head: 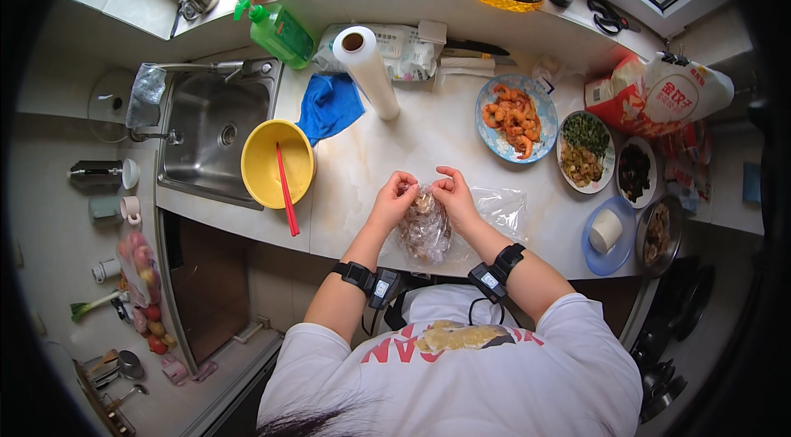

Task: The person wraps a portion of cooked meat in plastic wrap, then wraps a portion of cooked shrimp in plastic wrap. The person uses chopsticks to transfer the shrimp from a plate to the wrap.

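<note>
Both my hands pinch the top of a clear plastic bag of brownish food [425,228] at the counter's front edge. My left hand [397,193] grips the gathered plastic from the left side. From the right, my right hand [453,191] holds it between thumb and finger, with another finger raised. The lower part of the bag rests on the counter, and what exactly is inside cannot be told through the wrinkled film. A flat sheet of clear plastic [503,208] lies to the right, partly behind my right forearm. A roll of plastic film [371,75] stands upright farther back.
On the left are a yellow bowl [264,159] with red chopsticks [286,190], a steel sink [204,128] and a blue cloth [332,104]. To the right stand a plate of shrimp [488,145], other dishes and a blue plate [590,258]. Knives [473,48] lie at the back.
</note>
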`<state>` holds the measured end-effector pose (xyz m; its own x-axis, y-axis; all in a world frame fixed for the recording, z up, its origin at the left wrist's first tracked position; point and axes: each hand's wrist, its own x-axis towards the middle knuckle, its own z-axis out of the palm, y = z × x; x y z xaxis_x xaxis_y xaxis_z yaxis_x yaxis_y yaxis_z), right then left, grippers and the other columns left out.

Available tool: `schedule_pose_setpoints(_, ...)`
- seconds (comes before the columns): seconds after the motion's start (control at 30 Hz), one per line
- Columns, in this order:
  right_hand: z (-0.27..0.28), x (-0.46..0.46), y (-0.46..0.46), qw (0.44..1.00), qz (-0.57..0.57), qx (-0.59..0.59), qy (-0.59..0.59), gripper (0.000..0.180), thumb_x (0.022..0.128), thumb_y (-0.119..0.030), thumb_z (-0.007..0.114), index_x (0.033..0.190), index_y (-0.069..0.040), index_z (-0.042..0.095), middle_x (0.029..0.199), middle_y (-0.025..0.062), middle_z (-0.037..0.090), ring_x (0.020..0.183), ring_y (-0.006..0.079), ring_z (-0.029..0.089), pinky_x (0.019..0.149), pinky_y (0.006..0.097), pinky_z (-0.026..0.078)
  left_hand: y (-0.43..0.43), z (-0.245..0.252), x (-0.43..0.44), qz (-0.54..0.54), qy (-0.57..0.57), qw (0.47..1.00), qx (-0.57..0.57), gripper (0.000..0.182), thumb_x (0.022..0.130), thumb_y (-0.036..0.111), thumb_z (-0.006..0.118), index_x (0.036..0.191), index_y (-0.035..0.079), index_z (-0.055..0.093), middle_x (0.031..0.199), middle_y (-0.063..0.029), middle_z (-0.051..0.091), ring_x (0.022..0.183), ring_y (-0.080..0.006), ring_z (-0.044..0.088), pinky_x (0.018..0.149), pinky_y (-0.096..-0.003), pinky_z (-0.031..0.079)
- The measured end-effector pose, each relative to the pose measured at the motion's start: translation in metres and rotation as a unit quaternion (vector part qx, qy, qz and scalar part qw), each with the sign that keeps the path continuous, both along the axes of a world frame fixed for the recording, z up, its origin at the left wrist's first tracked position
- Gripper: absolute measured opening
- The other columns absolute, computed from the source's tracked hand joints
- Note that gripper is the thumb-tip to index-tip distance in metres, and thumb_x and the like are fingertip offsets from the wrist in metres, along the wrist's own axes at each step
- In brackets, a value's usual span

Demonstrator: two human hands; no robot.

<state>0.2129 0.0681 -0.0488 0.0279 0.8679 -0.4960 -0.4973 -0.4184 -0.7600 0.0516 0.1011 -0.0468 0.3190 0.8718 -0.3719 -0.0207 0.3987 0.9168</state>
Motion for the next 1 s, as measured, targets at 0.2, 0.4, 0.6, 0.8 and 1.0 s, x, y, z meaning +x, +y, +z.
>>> schedule_pose_setpoints(0.2,0.01,0.005,-0.017,0.999,0.032,0.028,-0.024,0.048,0.082,0.002,0.058,0.127,-0.004,0.04,0.087,0.0013,0.054,0.074,0.0073,0.052,0.068,0.0179,0.043,-0.006,0.015,-0.001,-0.044,0.002,0.999,-0.001,0.016,0.089,0.008,0.057,0.104,0.004,0.053,0.079,0.0032,0.054,0.07,-0.0036,0.049,0.064,-0.0193,0.04)
schedule_pose_setpoints(0.4,-0.009,0.005,-0.033,0.921,0.051,0.109,-0.37,0.041,0.085,-0.008,0.061,0.123,-0.003,0.046,0.098,0.0058,0.055,0.094,0.0147,0.054,0.082,0.0272,0.045,-0.013,0.022,0.003,-0.026,0.008,0.999,-0.039,0.019,0.087,0.004,0.058,0.104,0.002,0.052,0.076,0.0037,0.05,0.066,-0.0024,0.047,0.059,-0.0193,0.039)
schedule_pose_setpoints(0.6,-0.009,0.001,-0.047,0.977,0.082,-0.024,-0.198,0.038,0.091,-0.031,0.059,0.114,0.0,0.055,0.1,0.0075,0.06,0.093,0.016,0.055,0.084,0.0299,0.045,-0.015,0.026,0.004,-0.06,0.046,0.995,-0.063,0.033,0.086,0.008,0.062,0.116,0.0,0.051,0.085,0.0022,0.053,0.068,-0.0059,0.052,0.062,-0.0193,0.043)
schedule_pose_setpoints(0.8,0.008,0.0,-0.051,0.983,0.098,-0.043,-0.151,0.032,0.093,-0.028,0.057,0.112,-0.002,0.056,0.098,0.0038,0.058,0.092,0.0111,0.052,0.083,0.025,0.043,-0.015,0.023,0.006,-0.078,0.121,0.974,-0.172,0.024,0.085,0.013,0.067,0.105,0.0,0.063,0.089,-0.0042,0.065,0.071,-0.0095,0.056,0.067,-0.0241,0.046)
schedule_pose_setpoints(1.0,-0.002,0.002,-0.07,0.864,0.04,0.058,-0.498,0.041,0.087,-0.034,0.064,0.11,-0.001,0.056,0.102,0.0088,0.058,0.093,0.0161,0.055,0.084,0.0291,0.044,-0.022,0.016,0.003,-0.093,0.089,0.977,-0.171,0.016,0.086,0.015,0.067,0.094,0.002,0.066,0.084,-0.0029,0.064,0.071,-0.009,0.055,0.066,-0.0228,0.045)
